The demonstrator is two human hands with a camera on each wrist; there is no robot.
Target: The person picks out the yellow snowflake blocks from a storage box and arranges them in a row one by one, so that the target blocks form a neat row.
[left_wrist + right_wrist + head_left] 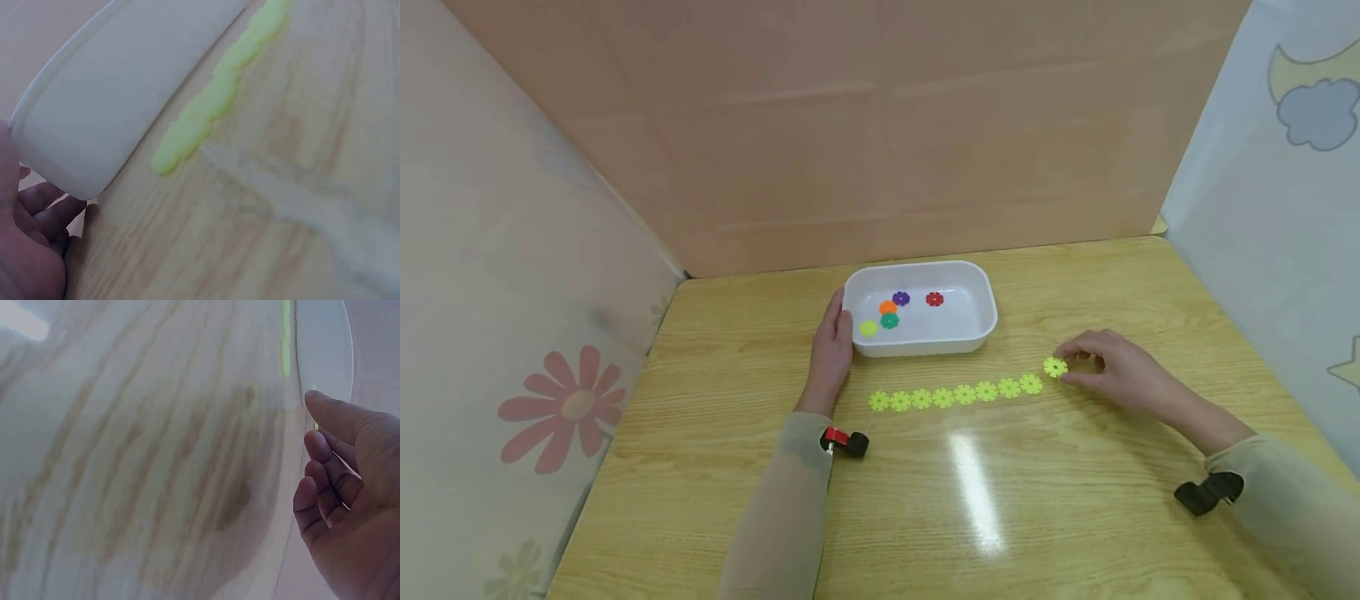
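My right hand (1112,367) pinches a yellow-green notched plastic disc (1049,363) between thumb and index finger. In the right wrist view the disc is a thin edge by the thumb tip, and the other fingers are loosely curled. Just left of it in the head view, a row of yellow-green discs (958,392) runs side by side across the table. My left hand (831,350) holds the left end of a white plastic tub (925,347). Its fingers (59,215) curl about the tub's corner in the left wrist view.
Inside the tub lie loose discs: purple (901,294), red (929,301), orange (886,306), green (887,324) and yellow (868,329). The wooden table (715,467) meets a brown panel (865,167) at the back. Pale patterned walls flank both sides.
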